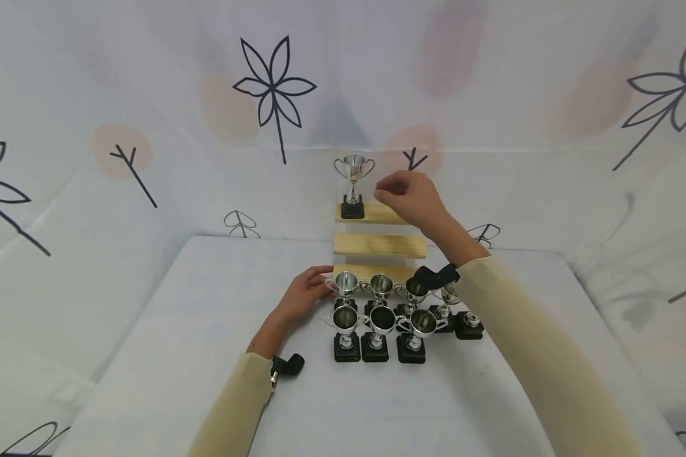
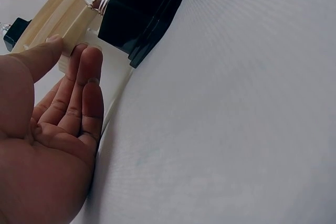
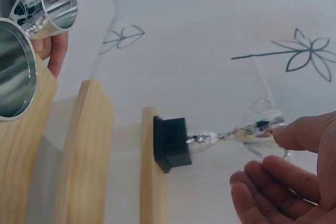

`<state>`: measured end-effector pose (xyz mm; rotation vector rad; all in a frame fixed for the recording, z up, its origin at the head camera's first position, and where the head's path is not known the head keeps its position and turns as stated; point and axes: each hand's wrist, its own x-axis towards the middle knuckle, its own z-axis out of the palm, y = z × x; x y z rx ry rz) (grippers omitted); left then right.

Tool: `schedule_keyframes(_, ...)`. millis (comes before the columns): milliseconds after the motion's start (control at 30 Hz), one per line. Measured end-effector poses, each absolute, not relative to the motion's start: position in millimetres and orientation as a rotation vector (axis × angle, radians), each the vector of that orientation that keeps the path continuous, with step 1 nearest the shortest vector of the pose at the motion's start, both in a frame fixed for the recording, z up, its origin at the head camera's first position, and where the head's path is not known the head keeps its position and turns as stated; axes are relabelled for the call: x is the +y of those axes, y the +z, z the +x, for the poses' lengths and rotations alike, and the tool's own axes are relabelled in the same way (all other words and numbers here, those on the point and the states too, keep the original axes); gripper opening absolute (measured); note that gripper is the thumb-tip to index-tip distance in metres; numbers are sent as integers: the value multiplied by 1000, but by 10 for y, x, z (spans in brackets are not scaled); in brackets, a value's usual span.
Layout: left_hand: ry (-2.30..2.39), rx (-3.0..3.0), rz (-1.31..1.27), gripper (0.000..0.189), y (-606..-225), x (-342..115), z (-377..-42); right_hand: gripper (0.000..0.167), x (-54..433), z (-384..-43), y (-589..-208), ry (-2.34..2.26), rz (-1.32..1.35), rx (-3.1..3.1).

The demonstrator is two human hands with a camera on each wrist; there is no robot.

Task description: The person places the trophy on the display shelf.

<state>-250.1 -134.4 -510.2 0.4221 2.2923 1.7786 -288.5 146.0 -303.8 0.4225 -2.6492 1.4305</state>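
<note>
A silver trophy cup (image 1: 354,168) with a black base stands upright at the left end of the top board (image 1: 380,214) of a stepped wooden stand. Just right of its handle is my right hand (image 1: 413,198), thumb and fingers apart with nothing between them. In the right wrist view, the thumb (image 3: 299,136) overlaps the edge of that trophy (image 3: 257,129); whether they touch I cannot tell. My left hand (image 1: 304,293) pinches the left end of the lowest board (image 1: 371,273) between thumb and fingers. The left wrist view shows that grip on the wood (image 2: 76,27) beside a black trophy base (image 2: 139,14).
Several more trophies (image 1: 382,319) stand in rows before and on the stand's lower part. My right forearm hides some at the right. The middle board (image 1: 380,245) lies between. A white cloth (image 1: 206,317) covers the table, and a patterned sheet (image 1: 166,95) hangs behind.
</note>
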Motion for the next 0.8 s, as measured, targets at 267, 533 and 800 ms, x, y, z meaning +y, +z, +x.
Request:
schedule_keyframes(267,1782,2304,421,50,-5092,-1331,-2495,33,1675,-2637,-3036,1546,415,-2560)
schedule_keyframes(533,1803,2282,408,49,-5107,-1320,-2498,28,1833,-2395,-3068,1545,360,-2548)
schedule_keyframes(800,1809,2276,403,48,-5128,-1332,-2504,32,2020,-2131,-3160,1557,364,-2507)
